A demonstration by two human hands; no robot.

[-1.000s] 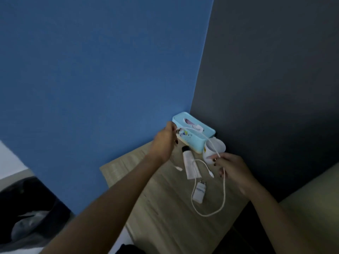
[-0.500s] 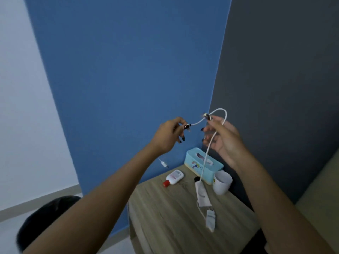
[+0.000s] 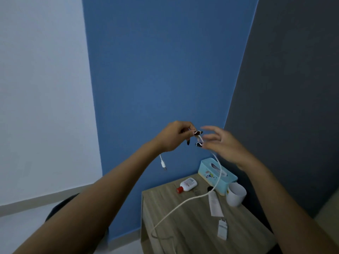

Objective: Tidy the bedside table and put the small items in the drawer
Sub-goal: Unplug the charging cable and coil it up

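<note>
A white charging cable [image 3: 185, 201] is held up in front of the blue wall. My left hand [image 3: 174, 137] pinches it near one end, and the plug [image 3: 163, 163] dangles below that hand. My right hand [image 3: 222, 144] is close beside it and blurred. Its thumb and a finger meet on the cable, and its other fingers are spread. From there the cable drops to the wooden bedside table [image 3: 185, 241] and loops past its left edge. A white adapter [image 3: 222, 229], a white tube [image 3: 215, 205] and a small bottle with a red cap [image 3: 187, 184] lie on the table. No drawer is visible.
A teal tissue box [image 3: 208, 174] and a white cup [image 3: 236, 196] stand at the back right of the table, against the dark grey wall. A dark object [image 3: 60, 208] lies on the floor to the left. A pale surface [image 3: 328, 213] shows at the right edge.
My hands have come closer together, with the right now beside the left's pinch. The hanging cable has swung left into a loop over the table's edge. The view has tilted up.
</note>
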